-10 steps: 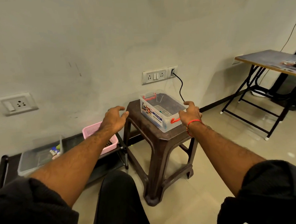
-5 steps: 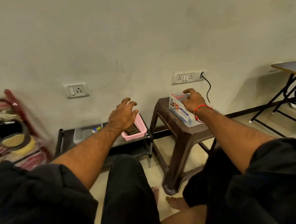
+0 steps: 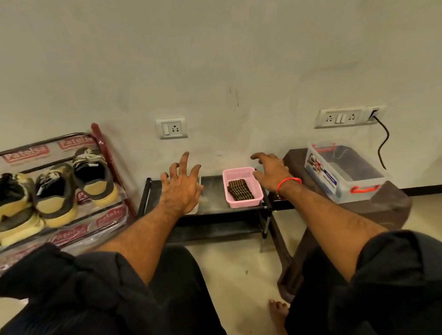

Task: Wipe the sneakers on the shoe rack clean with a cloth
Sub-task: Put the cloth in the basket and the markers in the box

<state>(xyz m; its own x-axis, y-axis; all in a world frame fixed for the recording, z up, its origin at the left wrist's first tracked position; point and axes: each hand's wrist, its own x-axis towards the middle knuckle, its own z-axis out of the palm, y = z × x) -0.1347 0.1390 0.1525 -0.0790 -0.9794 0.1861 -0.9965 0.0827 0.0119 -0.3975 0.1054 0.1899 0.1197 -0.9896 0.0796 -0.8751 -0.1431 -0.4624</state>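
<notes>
While both my hands hover empty — left hand (image 3: 181,189) spread, right hand (image 3: 270,173) slack — the wiping hasn't begun. Next I'd say: pick the cloth (image 3: 240,190) from the pink basket (image 3: 245,203) on the low bench (image 3: 217,214). The sneakers (image 3: 53,195) wait on the rack (image 3: 110,158) at left, against a bare wall.

1. The right hand (image 3: 270,174) has left the clear box (image 3: 344,171) on the stool; its fingers (image 3: 259,156) now hover just beside the pink basket (image 3: 243,188)
2. The left hand (image 3: 181,189) has spread its fingers, above the low shelf (image 3: 214,209)
3. The sneakers (image 3: 53,195) now show left of them
</notes>
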